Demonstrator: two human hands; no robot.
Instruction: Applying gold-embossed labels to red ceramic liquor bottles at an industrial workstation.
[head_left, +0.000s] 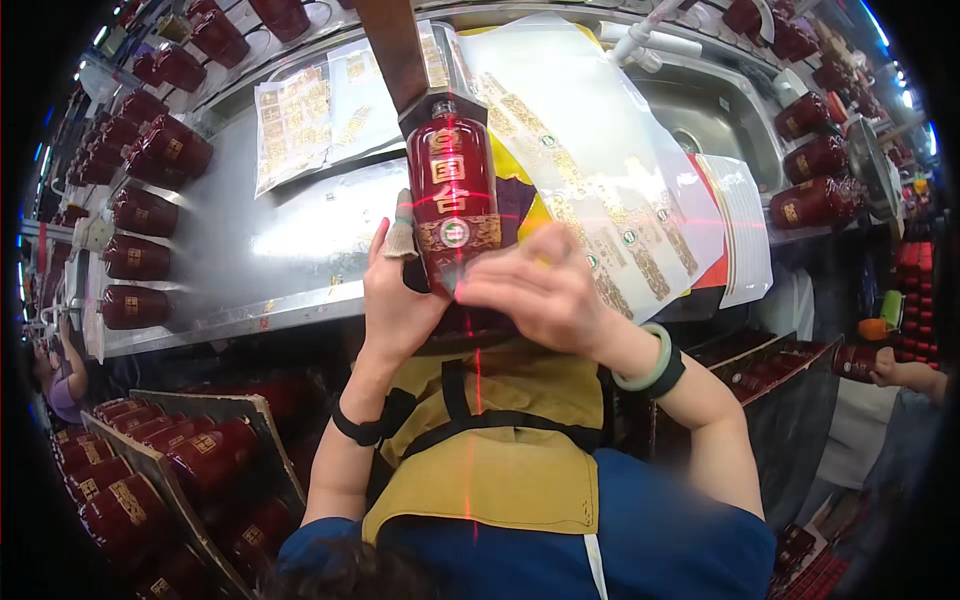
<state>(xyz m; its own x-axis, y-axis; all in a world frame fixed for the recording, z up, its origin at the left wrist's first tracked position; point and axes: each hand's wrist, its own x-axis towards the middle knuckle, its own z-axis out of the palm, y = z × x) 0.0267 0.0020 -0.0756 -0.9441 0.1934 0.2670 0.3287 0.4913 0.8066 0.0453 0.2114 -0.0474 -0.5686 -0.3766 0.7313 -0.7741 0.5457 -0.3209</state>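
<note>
A dark red glossy bottle (452, 180) with gold characters and a patterned gold band lies in front of me, its neck pointing away against a brown upright bar (392, 50). My left hand (395, 300) grips its lower left side; one finger wears a grey and cream cover (402, 235). Across the lower right of the bottle reaches my right hand (535, 290), fingers pressed together and blurred. At its fingertips is a small greyish piece (450, 277), too smeared to name. Thin red light lines cross on the bottle.
Sheets of gold transfers (600, 190) lie to the right, beside a metal sink (700, 115); more sheets (295, 125) lie on the metal worktop (250, 290). Red bottles (137, 257) line the left edge. Crates of bottles (210, 450) stand below. A co-worker's hand (884, 368) holds a bottle at right.
</note>
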